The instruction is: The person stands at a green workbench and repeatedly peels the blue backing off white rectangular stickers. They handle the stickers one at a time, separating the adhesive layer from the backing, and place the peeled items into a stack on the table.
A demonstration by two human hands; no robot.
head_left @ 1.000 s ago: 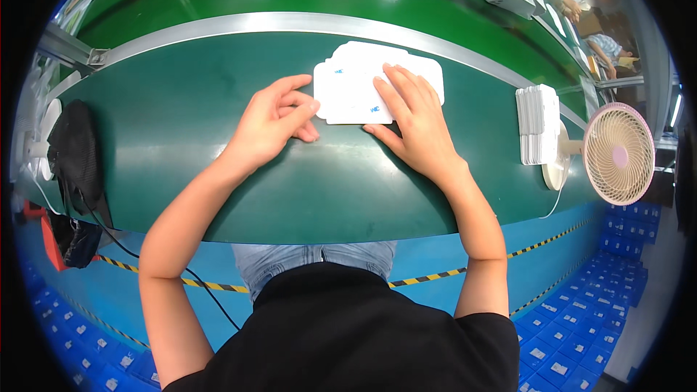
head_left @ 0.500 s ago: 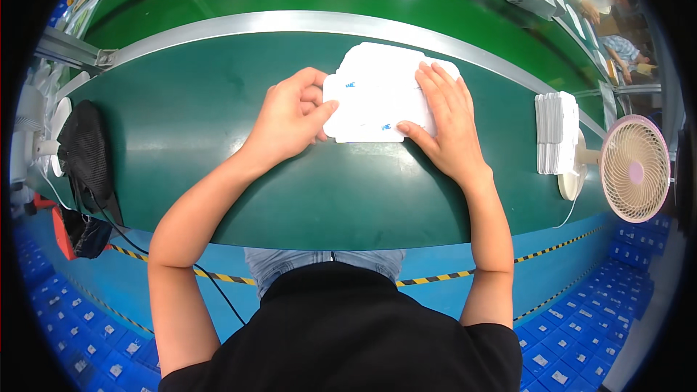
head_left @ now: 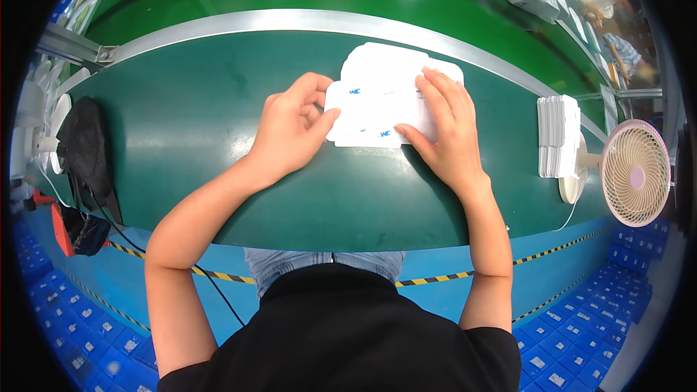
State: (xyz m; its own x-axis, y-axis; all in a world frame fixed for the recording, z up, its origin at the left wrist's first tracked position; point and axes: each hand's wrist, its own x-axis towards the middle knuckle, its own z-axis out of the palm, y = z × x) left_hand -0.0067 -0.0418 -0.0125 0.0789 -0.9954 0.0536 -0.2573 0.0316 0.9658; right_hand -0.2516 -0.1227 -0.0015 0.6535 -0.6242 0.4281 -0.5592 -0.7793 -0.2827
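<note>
White flat die-cut sheets with small blue printed marks lie overlapping in a loose pile on the green worktable. At the pile's left edge, my left hand has its thumb on top of a sheet's margin and its fingers curled at that edge. Part of its grip is hidden. My right hand rests on the right side of the pile, fingers stretched over the sheets and thumb apart near the front edge.
A stack of white pieces stands at the right, beside a pink-rimmed fan. On the left are a black mesh-like item and another fan. A metal rail borders the table's far side. Blue boxes stand beyond the floor tape.
The front sheets have shifted slightly toward me and to the right, and another blue mark partly shows. My left fingers have loosened a little at the edge; my right hand has barely moved.
</note>
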